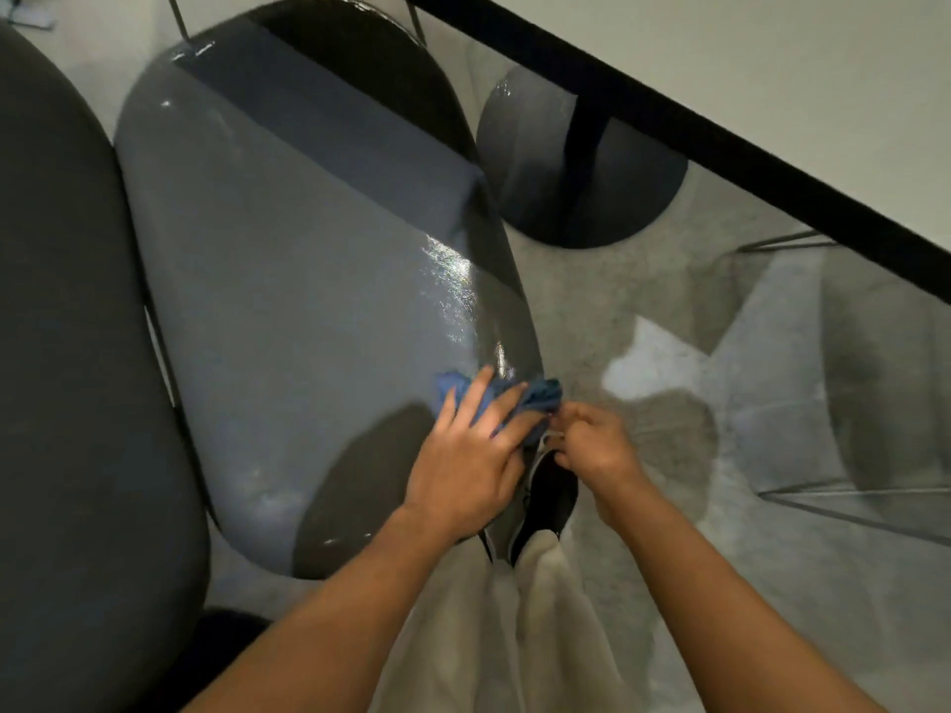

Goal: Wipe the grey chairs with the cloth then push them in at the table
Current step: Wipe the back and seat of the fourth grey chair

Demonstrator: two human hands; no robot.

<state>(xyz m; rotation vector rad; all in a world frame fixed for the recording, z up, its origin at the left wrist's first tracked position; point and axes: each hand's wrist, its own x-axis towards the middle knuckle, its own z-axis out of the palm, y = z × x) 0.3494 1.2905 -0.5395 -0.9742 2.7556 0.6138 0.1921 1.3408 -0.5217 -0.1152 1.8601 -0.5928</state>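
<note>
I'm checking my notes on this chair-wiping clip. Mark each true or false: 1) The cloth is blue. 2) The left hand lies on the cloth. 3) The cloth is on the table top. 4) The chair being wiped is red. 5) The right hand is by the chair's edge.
1) True: the cloth is blue.
2) True: the left hand presses on it, fingers spread.
3) False: it lies on the grey chair; the table is apart.
4) False: it is grey.
5) True: the right hand is at the edge, beside the cloth.

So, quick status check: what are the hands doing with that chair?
Left hand flat on blue cloth, pressing it on grey chair. Right hand pinching cloth's edge. Chair not yet under table. Nothing blocking.
</note>
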